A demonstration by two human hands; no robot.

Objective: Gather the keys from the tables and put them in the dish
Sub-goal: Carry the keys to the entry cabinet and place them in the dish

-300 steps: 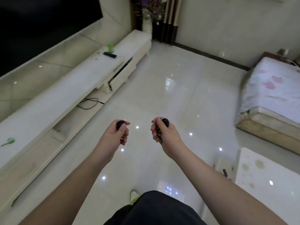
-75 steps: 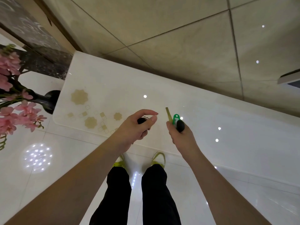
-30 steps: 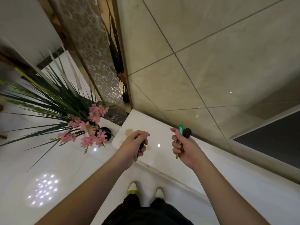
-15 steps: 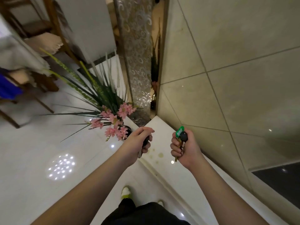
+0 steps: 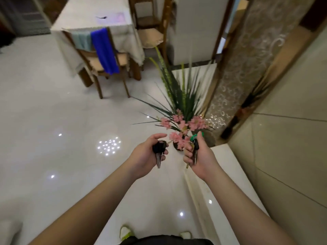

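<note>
In front of the person, at about waist height, two hands are held out side by side, slightly apart, each gripping keys. The left hand [image 5: 146, 156] has its fingers curled round one key with a black head [image 5: 159, 149], the metal blade pointing down below the fist. The right hand [image 5: 198, 156] is closed round a small bunch of keys [image 5: 193, 149]: one green tag, one black head and at least two blades show, though the exact count is unclear. Just beyond the hands stands one dark vase of pink flowers [image 5: 182, 126] with long green leaves. Below and to the right of the right hand runs a white glossy surface [image 5: 230, 174]. Far beyond the left hand stands one cloth-covered dining table [image 5: 85, 20] with two wooden chairs; one blue cloth [image 5: 104, 50] hangs on the nearer chair [image 5: 106, 64].
</note>
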